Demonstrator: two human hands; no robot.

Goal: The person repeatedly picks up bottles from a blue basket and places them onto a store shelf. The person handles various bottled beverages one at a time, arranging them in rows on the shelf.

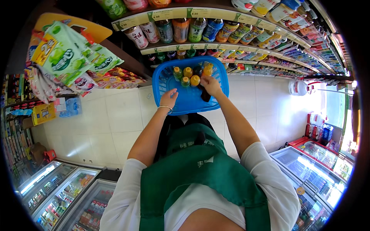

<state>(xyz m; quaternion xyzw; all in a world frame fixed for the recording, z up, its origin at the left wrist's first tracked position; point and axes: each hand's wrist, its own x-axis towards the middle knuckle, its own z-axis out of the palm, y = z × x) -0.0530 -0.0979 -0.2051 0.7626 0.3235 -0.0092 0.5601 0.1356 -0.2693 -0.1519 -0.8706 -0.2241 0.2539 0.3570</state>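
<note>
A blue plastic basket (185, 111) stands in front of me by the drinks shelf. Inside, at its far side, are green-capped bottles (185, 81), yellow-capped bottles (195, 80) and a dark bottle (198, 70). My right hand (211, 85) reaches into the basket's right side, its fingertips against a yellow-orange bottle (208, 69) that leans near the far right corner. Whether the fingers grip it is not clear. Below that hand lies another dark bottle (205, 96), partly hidden by it. My left hand (168, 99) hovers over the basket's left side, empty, fingers apart.
Shelves of bottled drinks (180, 30) with price strips (173, 14) rise just beyond the basket. Hanging candy bags (66, 53) jut out at left. Chest freezers (66, 190) stand behind me on both sides. A large water jug (298, 87) sits at right on the tiled floor (115, 118).
</note>
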